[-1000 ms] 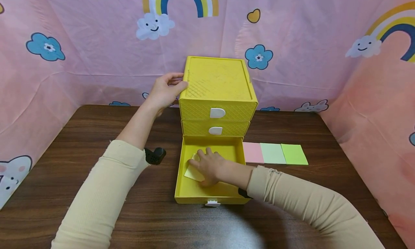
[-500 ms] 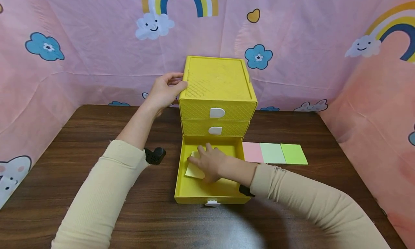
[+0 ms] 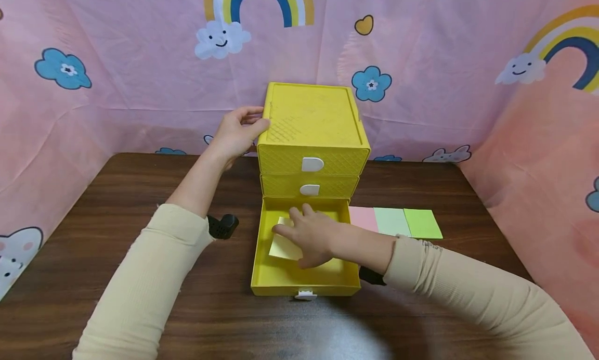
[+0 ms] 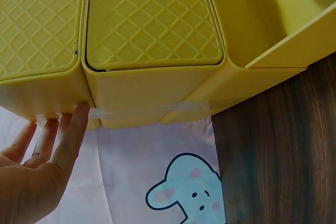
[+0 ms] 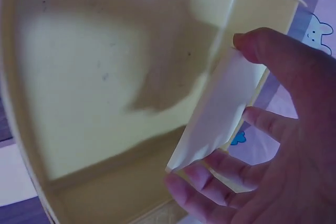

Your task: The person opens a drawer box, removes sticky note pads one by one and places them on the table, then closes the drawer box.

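Observation:
A yellow drawer cabinet (image 3: 313,115) stands on the table with its bottom drawer (image 3: 299,278) pulled out. My left hand (image 3: 238,133) steadies the cabinet's upper left side; in the left wrist view its fingers (image 4: 79,121) lie fairly straight against the wall. Over the drawer is my right hand (image 3: 318,238), holding a pale yellow sticky-note pad (image 3: 283,245) by its edges. In the right wrist view the thumb meets one end of the pad (image 5: 220,108) and fingertips meet the other. The palm hides part of the pad from the head view.
Pink (image 3: 364,218), mint (image 3: 392,222) and lime (image 3: 423,223) sticky-note pads lie in a row right of the drawer. Two upper drawers with white handles (image 3: 312,164) are closed. A patterned pink cloth (image 3: 154,48) surrounds the dark wooden table (image 3: 210,297).
My right hand and forearm have shifted slightly to the right, and the pale yellow pad has shifted a little with the fingers and looks slightly raised. My left hand has stayed put.

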The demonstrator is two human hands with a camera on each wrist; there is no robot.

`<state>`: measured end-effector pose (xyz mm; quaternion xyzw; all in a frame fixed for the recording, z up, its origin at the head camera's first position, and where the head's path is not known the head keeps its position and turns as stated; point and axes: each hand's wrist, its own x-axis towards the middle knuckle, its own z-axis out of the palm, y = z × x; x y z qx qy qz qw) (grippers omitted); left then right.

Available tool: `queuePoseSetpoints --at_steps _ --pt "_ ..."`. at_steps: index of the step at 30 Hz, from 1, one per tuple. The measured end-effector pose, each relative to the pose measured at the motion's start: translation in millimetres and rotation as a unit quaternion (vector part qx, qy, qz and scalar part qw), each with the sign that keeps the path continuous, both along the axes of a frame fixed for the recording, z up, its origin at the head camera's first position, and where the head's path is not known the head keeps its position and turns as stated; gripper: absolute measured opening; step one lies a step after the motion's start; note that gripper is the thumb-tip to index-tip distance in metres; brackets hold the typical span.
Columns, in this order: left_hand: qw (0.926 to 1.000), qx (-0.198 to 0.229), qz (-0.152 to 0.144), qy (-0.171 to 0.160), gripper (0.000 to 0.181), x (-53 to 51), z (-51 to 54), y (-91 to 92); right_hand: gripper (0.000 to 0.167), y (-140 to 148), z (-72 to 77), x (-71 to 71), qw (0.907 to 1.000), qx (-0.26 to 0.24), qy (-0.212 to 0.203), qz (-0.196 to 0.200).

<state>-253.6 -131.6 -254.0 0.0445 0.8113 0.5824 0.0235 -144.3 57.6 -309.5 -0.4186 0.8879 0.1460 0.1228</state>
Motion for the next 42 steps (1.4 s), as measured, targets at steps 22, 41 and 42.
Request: queuePoseSetpoints --at_steps 22,41,42 --pt "1.0 0.006 -0.002 -0.004 0.05 -1.5 -1.1 0.3 0.07 75.9 21.0 2.2 0.9904 -0.118 -0.021 -0.068" --pt "1.0 -0.002 -0.001 0.007 0.05 -2.5 -2.1 -0.4 0.072 157.8 15.5 -8.4 0.9662 -0.191 0.005 -0.173" --pt "1.0 -0.004 0.001 0.006 0.05 -2.5 -2.2 -0.4 0.072 162.6 14.6 -9.1 0.9652 -0.192 0.006 -0.178"
